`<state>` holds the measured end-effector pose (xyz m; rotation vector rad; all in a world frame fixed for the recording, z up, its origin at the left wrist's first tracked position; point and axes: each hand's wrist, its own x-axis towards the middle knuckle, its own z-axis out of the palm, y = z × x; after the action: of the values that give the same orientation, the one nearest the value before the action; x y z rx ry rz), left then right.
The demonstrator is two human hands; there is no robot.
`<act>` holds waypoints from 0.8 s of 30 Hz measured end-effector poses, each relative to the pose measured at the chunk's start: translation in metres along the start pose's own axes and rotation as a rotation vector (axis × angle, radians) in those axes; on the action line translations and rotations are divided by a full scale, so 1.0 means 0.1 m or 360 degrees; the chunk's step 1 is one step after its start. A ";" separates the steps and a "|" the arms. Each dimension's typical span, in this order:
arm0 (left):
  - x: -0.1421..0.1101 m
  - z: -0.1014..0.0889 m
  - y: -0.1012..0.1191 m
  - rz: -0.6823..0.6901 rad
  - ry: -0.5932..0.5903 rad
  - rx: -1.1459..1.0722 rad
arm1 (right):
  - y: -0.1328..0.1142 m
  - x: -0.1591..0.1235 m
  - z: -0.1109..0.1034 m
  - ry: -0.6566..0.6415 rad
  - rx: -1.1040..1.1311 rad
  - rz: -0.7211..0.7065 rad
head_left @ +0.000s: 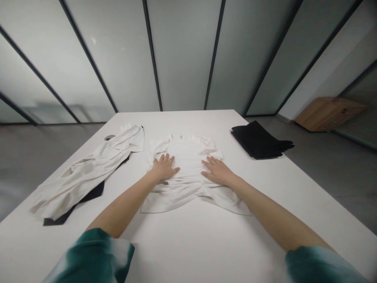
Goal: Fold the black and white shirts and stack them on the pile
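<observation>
A white T-shirt (188,151) lies spread on the white table (194,243), its collar to the far side and its lower part rumpled. My left hand (164,168) rests flat on the shirt's left middle, fingers spread. My right hand (217,172) presses flat on the right middle in the same way. Neither hand grips the cloth. Green-and-white sleeves (94,255) are pushed back near my elbows.
To the left, a loosely bunched white garment (88,175) lies over a dark garment (94,193). A folded black stack (259,140) sits at the far right. A round grey fitting (109,137) is set in the table. Beyond the table are a grey floor and glass panels.
</observation>
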<state>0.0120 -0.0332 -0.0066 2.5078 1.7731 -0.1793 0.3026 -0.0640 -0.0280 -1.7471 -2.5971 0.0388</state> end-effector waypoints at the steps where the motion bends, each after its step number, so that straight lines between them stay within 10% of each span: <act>1: -0.04 -0.05 0.00 0.0032 -0.0006 0.0033 | -0.01 -0.04 -0.03 0.0011 0.0013 -0.0018; 6: 0.03 -0.21 0.03 0.0128 0.0133 0.0130 | 0.02 0.01 -0.21 0.0249 0.0048 0.0259; 14: 0.31 0.16 0.04 0.0091 0.0432 -0.0169 | 0.42 0.51 -0.15 0.0294 0.0122 0.0782; 24: 0.35 0.21 -0.01 0.0097 0.0442 -0.0246 | 1.46 0.68 0.04 0.1224 0.1698 0.1193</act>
<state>0.0216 -0.0024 -0.0319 2.5709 1.7178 0.3123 0.4122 0.0545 -0.0359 -1.6258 -0.9557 0.5131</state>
